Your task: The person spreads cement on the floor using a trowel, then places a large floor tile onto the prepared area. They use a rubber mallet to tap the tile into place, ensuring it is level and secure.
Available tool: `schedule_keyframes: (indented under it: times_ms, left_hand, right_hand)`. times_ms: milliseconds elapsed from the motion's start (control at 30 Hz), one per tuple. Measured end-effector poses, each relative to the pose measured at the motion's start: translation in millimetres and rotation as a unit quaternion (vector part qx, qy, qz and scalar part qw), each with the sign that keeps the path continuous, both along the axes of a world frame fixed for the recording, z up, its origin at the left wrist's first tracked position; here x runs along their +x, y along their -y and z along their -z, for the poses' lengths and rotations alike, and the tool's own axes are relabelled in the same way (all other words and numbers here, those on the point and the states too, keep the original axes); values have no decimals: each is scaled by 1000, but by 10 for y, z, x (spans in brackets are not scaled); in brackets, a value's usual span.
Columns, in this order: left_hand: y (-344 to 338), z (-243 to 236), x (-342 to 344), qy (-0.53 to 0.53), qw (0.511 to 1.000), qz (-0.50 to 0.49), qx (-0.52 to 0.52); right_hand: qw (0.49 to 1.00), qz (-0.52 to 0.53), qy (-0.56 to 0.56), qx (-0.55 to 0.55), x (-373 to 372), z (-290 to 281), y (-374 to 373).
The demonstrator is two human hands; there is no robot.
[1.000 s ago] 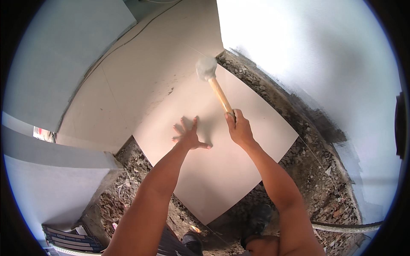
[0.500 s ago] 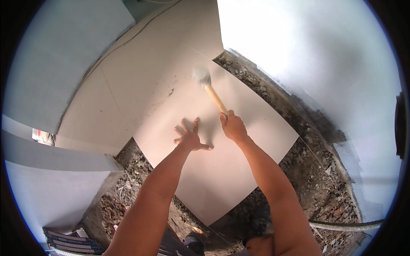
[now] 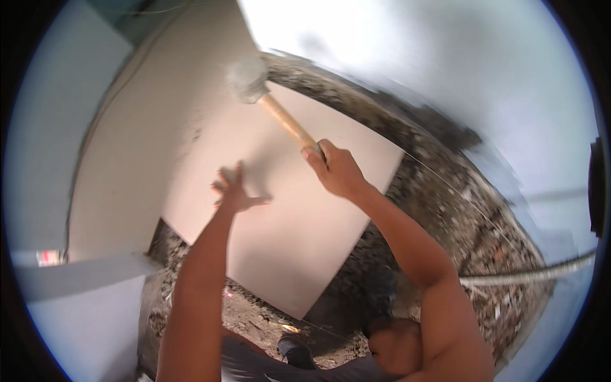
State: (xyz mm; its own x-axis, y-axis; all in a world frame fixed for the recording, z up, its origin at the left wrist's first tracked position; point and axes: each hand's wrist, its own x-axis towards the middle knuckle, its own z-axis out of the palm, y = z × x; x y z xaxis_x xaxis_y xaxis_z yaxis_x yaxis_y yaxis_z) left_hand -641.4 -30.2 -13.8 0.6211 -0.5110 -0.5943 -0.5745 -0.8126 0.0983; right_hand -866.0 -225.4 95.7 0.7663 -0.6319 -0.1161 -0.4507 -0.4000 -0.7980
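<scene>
My left hand rests with fingers spread on a large square pale tile, left of centre. My right hand is wrapped round the wooden handle of a mallet, whose grey head, blurred by motion, points up and to the left over the far part of the tile. Whether the head touches the surface I cannot tell. Rough rubble shows around the tile's right and near edges.
Pale flooring adjoins the tile at upper left. A bright wall runs along the right, pale panels stand at left. A thin string and a hose cross the rubble. My feet are below.
My view has shifted and turned, blurring the picture. The mallet's head sits higher and further left in the picture. My left hand stays spread on the tile.
</scene>
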Motion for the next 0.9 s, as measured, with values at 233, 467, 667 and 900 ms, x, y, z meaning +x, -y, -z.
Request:
schedule_keyframes:
  times_ms: [233, 467, 667, 900]
  left_hand:
    - [137, 162, -38, 0, 999, 42, 9]
    - [6, 191, 72, 1, 999, 44, 3]
    - [73, 223, -5, 24, 998, 53, 16]
    - [-764, 33, -252, 35, 979, 196, 39]
  right_hand:
    - [997, 61, -31, 43, -2008, 560, -429]
    - [992, 94, -2, 89, -1957, 68, -396]
    - [985, 76, -143, 50, -2286, 783, -426]
    - [989, 39, -35, 141, -1928, -313, -707]
